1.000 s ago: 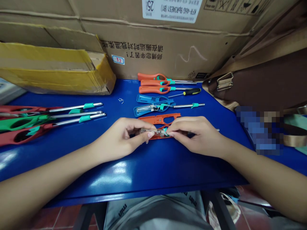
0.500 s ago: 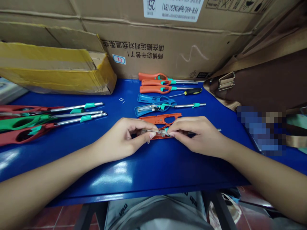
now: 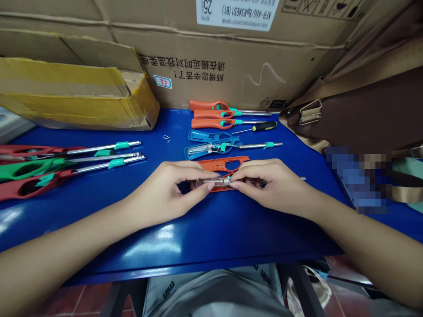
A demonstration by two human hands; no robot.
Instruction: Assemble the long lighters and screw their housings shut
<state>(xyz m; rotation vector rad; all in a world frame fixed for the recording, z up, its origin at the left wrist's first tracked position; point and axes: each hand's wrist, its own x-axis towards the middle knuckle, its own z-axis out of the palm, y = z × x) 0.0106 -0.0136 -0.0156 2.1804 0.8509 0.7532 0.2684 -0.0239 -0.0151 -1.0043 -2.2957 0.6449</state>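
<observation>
Between my hands is a clear lighter fuel tank with a pale fitting at its right end. My left hand pinches the tank's left part between thumb and fingers. At the fitting, my right hand closes thumb and fingertips on the tank's right end. Just under the hands lies an opened orange lighter; its upper shell half shows behind them, and most of the lower half is hidden. Farther back, an opened blue lighter lies with a bare shell half and a half holding its tank and metal tube.
Several orange lighters and a black-and-yellow screwdriver lie at the back. Small screws are left of them. Red and green lighters lie at left. A taped carton and a brown bag flank the blue table.
The clear tank has turned slightly in my fingers, so more of its side shows. Both hands stay at nearly the same place; the view has shifted a little.
</observation>
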